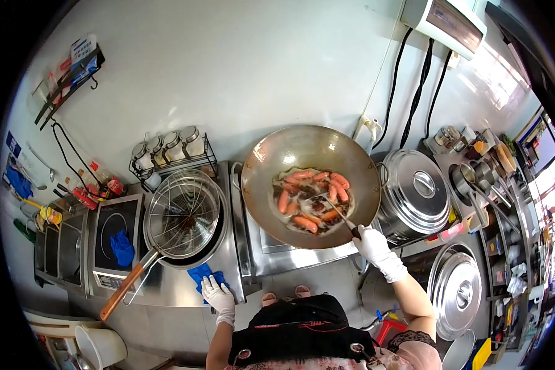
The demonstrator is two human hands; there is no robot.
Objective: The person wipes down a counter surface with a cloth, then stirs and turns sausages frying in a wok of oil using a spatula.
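Observation:
A large wok (pixel 259 213) holds several reddish sausages (pixel 305 223) in bubbling dark oil. My right hand (pixel 375 243), in a white glove, is wrapped round the dark grip of a long-handled metal cooking utensil (pixel 344 217) at the wok's right front rim. The utensil's far end dips in among the sausages, so its shape cannot be made out. Gloved in white too, my left hand (pixel 218 297) lies with outstretched fingers on a blue cloth (pixel 205 274) at the front edge of the steel counter (pixel 160 295).
A wire strainer (pixel 185 206) with a wooden handle rests over a pot left of the wok; its handle juts past the counter. Farther left, another blue cloth (pixel 122 246) lies on an induction cooker (pixel 102 228). Spice jars (pixel 172 145) stand behind. A lidded steel pot (pixel 416 191) stands right.

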